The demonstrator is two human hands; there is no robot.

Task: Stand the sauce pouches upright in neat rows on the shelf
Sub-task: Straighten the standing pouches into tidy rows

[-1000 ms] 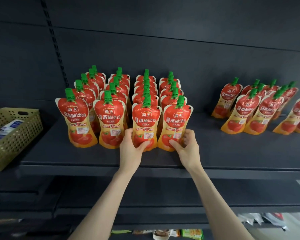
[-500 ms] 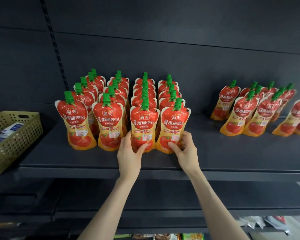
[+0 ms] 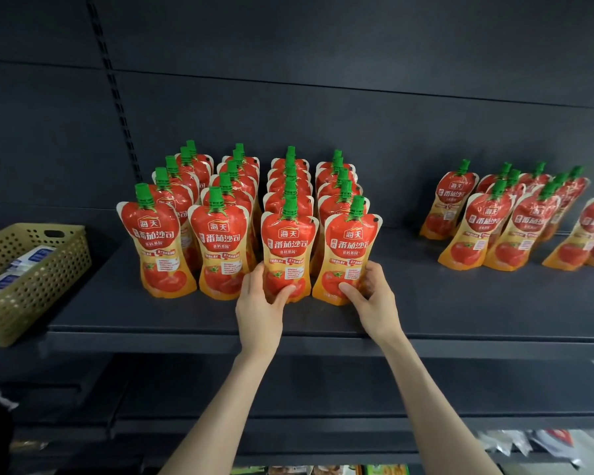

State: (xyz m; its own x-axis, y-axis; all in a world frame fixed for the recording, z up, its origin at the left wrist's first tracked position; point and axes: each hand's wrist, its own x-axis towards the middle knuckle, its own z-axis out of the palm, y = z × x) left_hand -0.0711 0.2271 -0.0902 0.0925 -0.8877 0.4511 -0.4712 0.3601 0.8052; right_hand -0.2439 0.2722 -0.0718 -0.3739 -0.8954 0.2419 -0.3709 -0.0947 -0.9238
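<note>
The left hand (image 3: 259, 305) is gripping the bottom of the third front pouch (image 3: 288, 241), thumb curling across its face. The right hand (image 3: 372, 298) is clasping the base of the fourth front pouch (image 3: 352, 245) just beside it, thumb in front. Both pouches are standing upright, heading four rows on the shelf (image 3: 460, 320). A loose group of pouches (image 3: 494, 228) is leaning well to the right; a basket (image 3: 38, 279) is sitting far left

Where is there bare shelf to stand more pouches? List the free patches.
Widest: bare dark shelf between the four rows of red-and-orange spouted sauce pouches and the leaning pouch cluster at right. Narrower: between the beige perforated basket and the leftmost row. Crowded inside the rows and that cluster.
</note>
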